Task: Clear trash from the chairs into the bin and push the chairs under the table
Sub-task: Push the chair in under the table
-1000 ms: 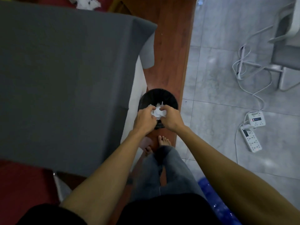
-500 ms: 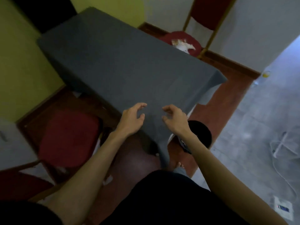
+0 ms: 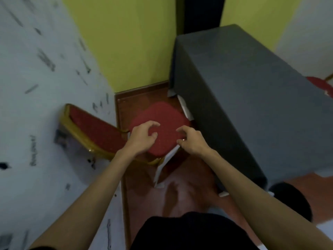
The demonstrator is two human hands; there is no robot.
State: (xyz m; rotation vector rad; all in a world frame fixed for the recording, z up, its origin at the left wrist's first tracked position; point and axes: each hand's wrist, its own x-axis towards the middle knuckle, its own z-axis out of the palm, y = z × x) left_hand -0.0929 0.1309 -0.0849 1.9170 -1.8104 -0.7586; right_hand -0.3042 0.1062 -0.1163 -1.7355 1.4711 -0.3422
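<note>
A red padded chair point(image 3: 162, 116) with a gold frame stands left of the table, its backrest point(image 3: 93, 130) toward the white wall. Its seat shows no trash. My left hand point(image 3: 142, 139) hovers over the seat's near edge with curled fingers, holding nothing. My right hand point(image 3: 192, 141) is beside it, over the seat's right corner, fingers apart and empty. The table point(image 3: 252, 98) under a grey cloth fills the right. The black bin point(image 3: 292, 201) sits at the table's near corner, partly hidden by my right forearm.
A second red chair seat point(image 3: 322, 85) with a white scrap on it peeks out beyond the table's far right edge. A white marked wall point(image 3: 36, 105) closes the left side and a yellow wall point(image 3: 129, 38) the back. Reddish wooden floor point(image 3: 180, 192) lies below.
One second ago both hands held white crumpled paper over the bin. They let it go, and my view swung left from the bin to the red chair, both hands now empty above its seat.
</note>
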